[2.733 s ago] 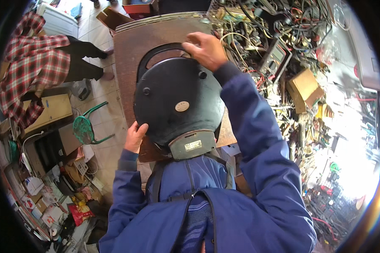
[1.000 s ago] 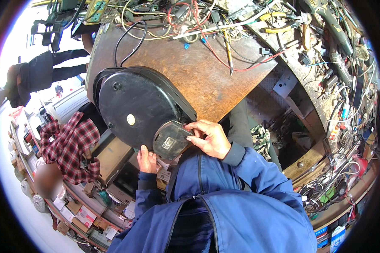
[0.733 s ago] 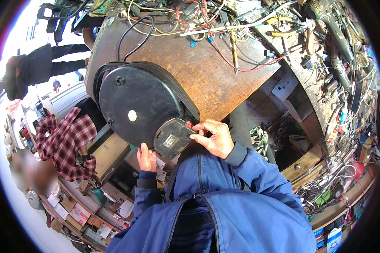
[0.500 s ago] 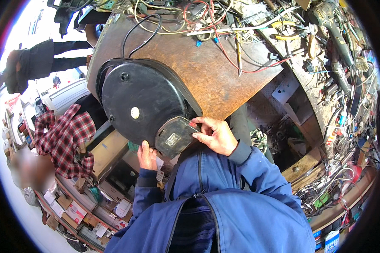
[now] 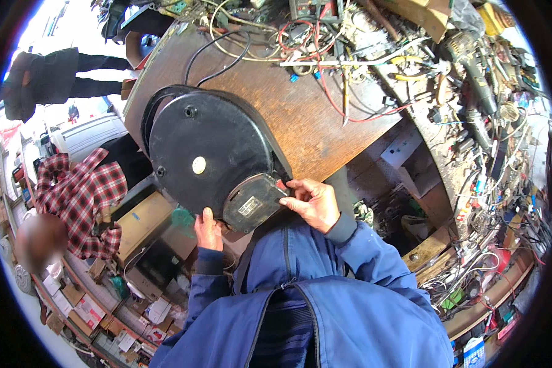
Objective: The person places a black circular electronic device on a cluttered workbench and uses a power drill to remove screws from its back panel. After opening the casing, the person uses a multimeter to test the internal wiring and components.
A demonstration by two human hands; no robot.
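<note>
Right hand shift: since the earliest frame, the right hand [image 5: 318,207] has gone from the handle [image 5: 146,119] to the housing [image 5: 256,203]; the left hand [image 5: 208,231] remains at the rim's near left.
Table: brown board [image 5: 325,147], its far side buried under wires, its near left covered. Its right edge drops to a shadowed gap — contents hard to make out — before the cluttered bench [image 5: 434,150].
Person in plaid shirt [image 5: 83,202]: left of the table, head blurred.
Round black appliance [image 5: 221,129]: lies on the near left of the table, handle by the left table edge, near end over the wearer's lap. Side facing the table hidden. Brown board shows between its right flank and the wires.
Housing: block at the appliance's near right, its corner close above the lap.
Right hand state: thumb and forefinger nearly closed on the housing's right edge, gripping it; other fingers curled, partly hidden.
Left hand state: fingertips against the rim, hand raised; fingers behind it hidden — cannot tell whether it grasps or only steadies.
Black cord [image 5: 236,64]: loops beyond the appliance; its ends cannot be followed.
Red piece [image 5: 280,184]: just beside the right fingertips; nature unclear.
</note>
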